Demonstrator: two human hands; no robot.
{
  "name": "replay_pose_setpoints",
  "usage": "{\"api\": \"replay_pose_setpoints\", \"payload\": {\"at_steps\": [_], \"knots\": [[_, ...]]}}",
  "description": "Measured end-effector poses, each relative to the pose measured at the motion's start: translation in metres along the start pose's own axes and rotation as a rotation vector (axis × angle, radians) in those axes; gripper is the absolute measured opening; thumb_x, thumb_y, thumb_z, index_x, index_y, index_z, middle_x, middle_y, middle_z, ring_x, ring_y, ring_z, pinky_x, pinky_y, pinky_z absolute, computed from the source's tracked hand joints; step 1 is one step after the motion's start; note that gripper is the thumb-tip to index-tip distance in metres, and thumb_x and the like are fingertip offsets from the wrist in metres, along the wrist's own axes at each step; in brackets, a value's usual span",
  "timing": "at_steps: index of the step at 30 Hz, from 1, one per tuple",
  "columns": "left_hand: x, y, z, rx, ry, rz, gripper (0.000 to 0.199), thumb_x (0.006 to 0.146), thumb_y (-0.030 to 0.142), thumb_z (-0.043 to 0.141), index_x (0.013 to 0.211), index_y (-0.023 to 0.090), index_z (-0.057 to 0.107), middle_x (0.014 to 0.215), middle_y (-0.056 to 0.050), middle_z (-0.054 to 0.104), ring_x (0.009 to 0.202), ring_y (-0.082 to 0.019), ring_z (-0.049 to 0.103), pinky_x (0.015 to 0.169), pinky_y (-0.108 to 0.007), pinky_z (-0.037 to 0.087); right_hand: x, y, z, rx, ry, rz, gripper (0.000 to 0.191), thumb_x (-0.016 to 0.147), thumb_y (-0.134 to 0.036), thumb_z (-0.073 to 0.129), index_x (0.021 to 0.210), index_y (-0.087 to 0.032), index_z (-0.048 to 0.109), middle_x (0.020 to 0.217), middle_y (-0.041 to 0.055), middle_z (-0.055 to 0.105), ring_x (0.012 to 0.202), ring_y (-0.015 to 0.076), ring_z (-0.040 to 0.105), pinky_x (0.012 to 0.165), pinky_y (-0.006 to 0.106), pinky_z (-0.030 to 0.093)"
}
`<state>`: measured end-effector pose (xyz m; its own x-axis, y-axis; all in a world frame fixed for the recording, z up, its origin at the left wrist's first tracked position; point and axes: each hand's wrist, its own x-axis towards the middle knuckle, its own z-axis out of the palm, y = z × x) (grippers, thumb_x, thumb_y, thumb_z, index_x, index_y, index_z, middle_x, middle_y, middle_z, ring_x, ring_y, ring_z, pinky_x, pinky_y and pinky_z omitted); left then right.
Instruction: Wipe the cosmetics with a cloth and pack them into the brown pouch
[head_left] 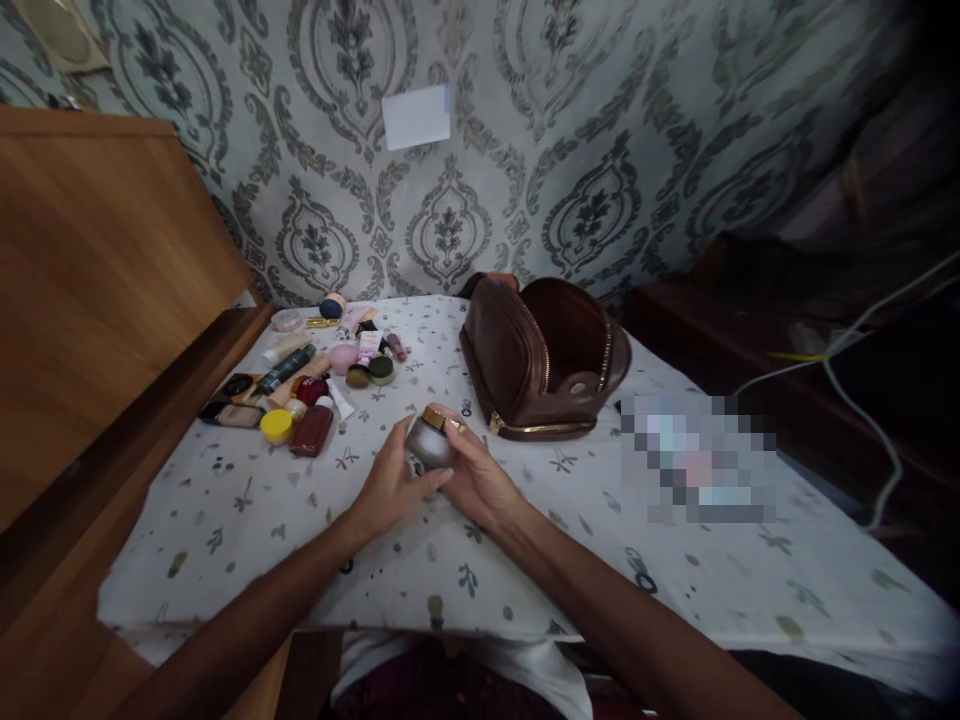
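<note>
Nearest the camera, two bare forearms reach in over the front edge of the table (pixel 225 520), which is covered by a white cloth printed with small leaves. The left hand (pixel 390 485) and the right hand (pixel 476 480) meet at the middle of the table around a small frosted grey glass jar with a gold cap (pixel 430 440). The left fingers (pixel 416 487) curl under and against the jar's side, while the right fingers (pixel 455 425) wrap round from the other side up near the cap, so both hands pinch the jar between them, lifted just off the cloth. The cap appears seated on the jar; whether it is tight or loosened cannot be told. Just beyond the hands, to the right, a dark brown leather toiletry bag with a gold zip (pixel 544 360) lies unzipped, its mouth gaping, with little visible inside. To the far left, well apart from the bag, a heap of cosmetics (pixel 315 375) is spread on the cloth: tubes, compacts, a round yellow-lidded pot (pixel 276 425) and a dark red bottle (pixel 312 430) among them. As things lie, the jar is the single item in hand, while the rest sits in the heap outside the bag. Behind everything rises grey damask wallpaper (pixel 600 150).
</note>
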<state>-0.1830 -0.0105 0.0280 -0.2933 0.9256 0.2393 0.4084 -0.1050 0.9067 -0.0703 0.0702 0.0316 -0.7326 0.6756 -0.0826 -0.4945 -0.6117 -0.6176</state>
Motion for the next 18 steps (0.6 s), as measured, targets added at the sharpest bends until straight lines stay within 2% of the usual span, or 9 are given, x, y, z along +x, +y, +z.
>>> {"api": "replay_pose_setpoints", "payload": {"at_steps": [4, 8, 11, 14, 17, 18], "knots": [[0.003, 0.005, -0.005, 0.021, 0.015, 0.017, 0.066, 0.074, 0.038, 0.072, 0.13, 0.016, 0.044, 0.127, -0.012, 0.058, 0.118, -0.029, 0.054, 0.1, -0.042, 0.043, -0.002, -0.001, 0.005, -0.078, -0.028, -0.011, 0.038, 0.072, -0.047, 0.074, 0.105, -0.029, 0.068, 0.112, 0.0, 0.067, 0.107, 0.0203, 0.057, 0.092, 0.032, 0.045], [0.007, 0.009, -0.019, -0.01, 0.037, -0.027, 0.051, 0.078, 0.039, 0.066, 0.123, 0.019, 0.053, 0.114, -0.005, 0.064, 0.098, -0.024, 0.061, 0.078, -0.032, 0.053, 0.001, -0.004, 0.005, -0.178, -0.037, -0.11, 0.035, 0.071, -0.047, 0.074, 0.101, -0.027, 0.071, 0.109, 0.0005, 0.069, 0.11, 0.021, 0.056, 0.096, 0.033, 0.041], [0.008, 0.009, -0.026, -0.02, 0.037, -0.076, 0.038, 0.084, 0.043, 0.059, 0.113, 0.018, 0.06, 0.1, -0.003, 0.068, 0.082, -0.019, 0.063, 0.066, -0.028, 0.053, 0.003, -0.007, 0.002, -0.24, 0.007, -0.124, 0.032, 0.065, -0.038, 0.081, 0.093, -0.026, 0.073, 0.1, -0.0001, 0.07, 0.101, 0.0198, 0.058, 0.095, 0.032, 0.041], [0.006, 0.006, -0.024, 0.052, -0.018, -0.05, 0.042, 0.087, 0.045, 0.057, 0.12, 0.019, 0.058, 0.104, -0.004, 0.067, 0.086, -0.02, 0.064, 0.076, -0.032, 0.054, 0.004, -0.007, -0.001, -0.223, 0.052, -0.072, 0.031, 0.062, -0.037, 0.083, 0.089, -0.024, 0.073, 0.092, -0.0008, 0.07, 0.091, 0.0176, 0.06, 0.088, 0.03, 0.045], [0.003, -0.001, -0.014, 0.224, 0.005, 0.084, 0.065, 0.076, 0.045, 0.07, 0.131, 0.018, 0.048, 0.124, -0.01, 0.059, 0.115, -0.028, 0.056, 0.099, -0.042, 0.045, 0.005, -0.003, -0.003, -0.176, 0.089, -0.05, 0.03, 0.063, -0.039, 0.083, 0.086, -0.023, 0.072, 0.089, -0.0011, 0.07, 0.087, 0.016, 0.06, 0.083, 0.027, 0.046], [0.002, -0.004, -0.011, 0.281, 0.022, 0.114, 0.075, 0.071, 0.044, 0.075, 0.135, 0.018, 0.044, 0.128, -0.012, 0.056, 0.121, -0.031, 0.052, 0.102, -0.045, 0.043, 0.005, -0.002, -0.003, -0.165, 0.097, -0.046, 0.03, 0.063, -0.038, 0.083, 0.086, -0.023, 0.072, 0.089, -0.0011, 0.07, 0.087, 0.016, 0.061, 0.082, 0.027, 0.047]]}}
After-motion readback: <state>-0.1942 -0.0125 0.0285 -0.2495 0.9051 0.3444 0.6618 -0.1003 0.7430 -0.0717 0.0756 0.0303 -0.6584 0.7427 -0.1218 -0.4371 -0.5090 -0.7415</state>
